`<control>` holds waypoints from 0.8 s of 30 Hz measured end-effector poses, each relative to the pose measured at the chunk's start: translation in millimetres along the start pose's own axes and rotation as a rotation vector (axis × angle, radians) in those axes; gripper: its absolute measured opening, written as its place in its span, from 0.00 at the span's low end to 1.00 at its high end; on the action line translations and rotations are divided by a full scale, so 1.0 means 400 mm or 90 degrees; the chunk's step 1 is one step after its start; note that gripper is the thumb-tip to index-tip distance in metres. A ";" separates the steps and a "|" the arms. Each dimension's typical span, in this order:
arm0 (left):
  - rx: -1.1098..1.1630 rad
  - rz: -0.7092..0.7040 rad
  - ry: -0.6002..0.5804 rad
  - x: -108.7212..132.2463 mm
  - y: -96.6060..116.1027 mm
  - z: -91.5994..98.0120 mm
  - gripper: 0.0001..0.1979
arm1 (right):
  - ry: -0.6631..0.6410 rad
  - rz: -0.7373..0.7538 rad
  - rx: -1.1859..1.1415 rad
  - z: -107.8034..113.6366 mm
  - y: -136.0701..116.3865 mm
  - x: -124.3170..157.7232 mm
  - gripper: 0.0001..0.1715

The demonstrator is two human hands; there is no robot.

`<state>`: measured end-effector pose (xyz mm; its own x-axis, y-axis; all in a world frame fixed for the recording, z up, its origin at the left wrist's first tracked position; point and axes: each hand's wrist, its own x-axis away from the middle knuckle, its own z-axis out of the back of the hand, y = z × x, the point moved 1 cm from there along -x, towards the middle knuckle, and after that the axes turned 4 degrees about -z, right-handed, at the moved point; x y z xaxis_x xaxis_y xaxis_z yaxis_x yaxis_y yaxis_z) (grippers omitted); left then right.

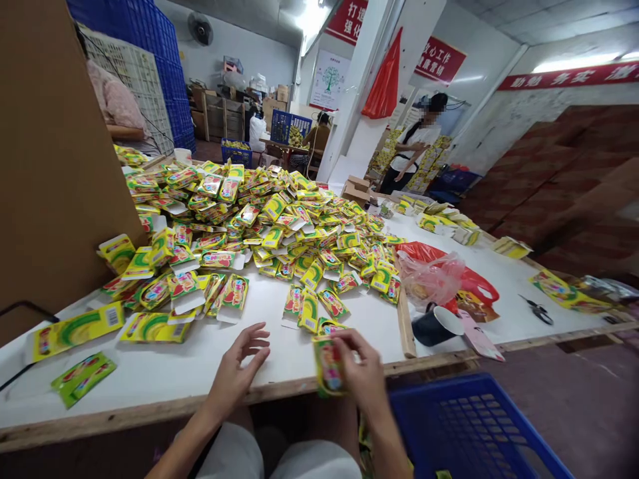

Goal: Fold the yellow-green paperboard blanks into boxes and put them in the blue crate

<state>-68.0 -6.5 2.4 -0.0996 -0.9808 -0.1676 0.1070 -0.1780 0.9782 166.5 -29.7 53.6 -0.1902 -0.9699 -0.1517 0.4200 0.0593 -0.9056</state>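
Observation:
My right hand (pixel 362 369) is closed on a small yellow-green printed carton (pixel 328 366), held upright at the near edge of the white table (pixel 164 372). My left hand (pixel 237 369) rests at the table edge with fingers loosely spread and nothing in it. Just beyond both hands lie a few loose flat cartons (pixel 309 307). Behind them a big heap of the same cartons (pixel 249 219) covers the table's middle and far side.
A blue plastic crate (pixel 464 426) stands low at my right. A wooden strip (pixel 403 319), a red bag (pixel 449 273), a dark cup (pixel 436 326) and scissors (pixel 539 309) lie to the right. A cardboard wall (pixel 50 166) rises at left. A person (pixel 412 150) stands at the back.

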 end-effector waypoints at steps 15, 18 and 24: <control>-0.101 0.030 -0.019 0.002 -0.012 -0.008 0.11 | 0.209 -0.023 0.368 0.012 0.255 -0.061 0.08; -0.119 -0.009 -0.025 -0.005 -0.004 -0.019 0.11 | 0.163 0.016 0.235 0.017 0.221 -0.062 0.06; -0.113 -0.156 -0.098 -0.033 0.041 -0.082 0.19 | -0.034 0.144 0.162 -0.033 0.076 -0.034 0.05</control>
<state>-32.4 0.9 16.4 -0.2898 -0.8862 -0.3614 0.2305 -0.4311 0.8724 170.0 -11.8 22.9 -0.0232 -0.9500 -0.3113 0.6558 0.2205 -0.7220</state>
